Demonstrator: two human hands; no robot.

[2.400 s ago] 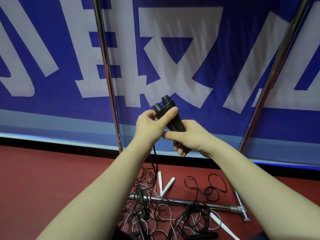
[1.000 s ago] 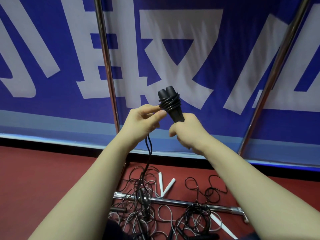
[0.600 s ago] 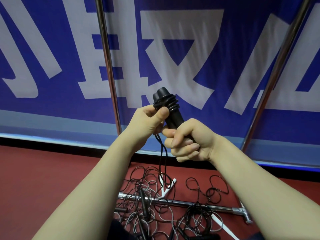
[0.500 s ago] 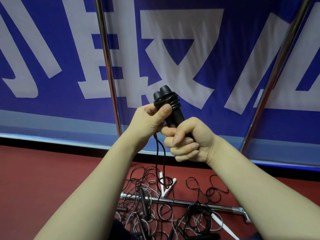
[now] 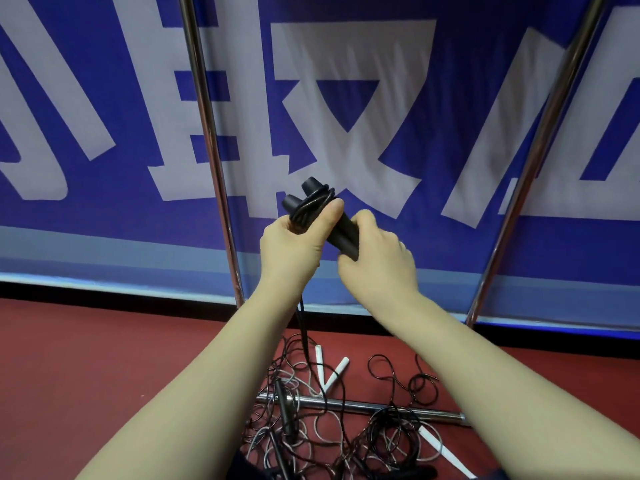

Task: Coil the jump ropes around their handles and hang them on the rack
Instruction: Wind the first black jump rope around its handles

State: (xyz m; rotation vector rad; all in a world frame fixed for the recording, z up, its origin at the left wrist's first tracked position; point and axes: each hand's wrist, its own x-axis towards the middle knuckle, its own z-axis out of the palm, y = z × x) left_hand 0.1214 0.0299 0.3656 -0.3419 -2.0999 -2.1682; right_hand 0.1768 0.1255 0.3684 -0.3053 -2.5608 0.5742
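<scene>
I hold a pair of black jump rope handles [image 5: 311, 199] together, tilted up to the left, with several turns of black rope wound round their upper ends. My left hand [image 5: 294, 247] grips the wound part, its thumb pressed over the coils. My right hand [image 5: 377, 258] grips the lower ends of the handles. The loose black rope [image 5: 304, 327] hangs from under my left hand down to the floor. The rack shows as two metal uprights, the left upright [image 5: 211, 147] and the right upright [image 5: 530, 161].
On the red floor lies a tangle of black and white ropes [image 5: 311, 420] across the rack's metal base bar [image 5: 363, 407]. White handles [image 5: 334, 372] lie beside it. A blue banner with white characters [image 5: 346, 116] hangs behind the rack.
The handles have tipped over to the left and dropped slightly. My left thumb now covers the coils, and my right hand has turned its back toward me. More rope is wound on than earlier.
</scene>
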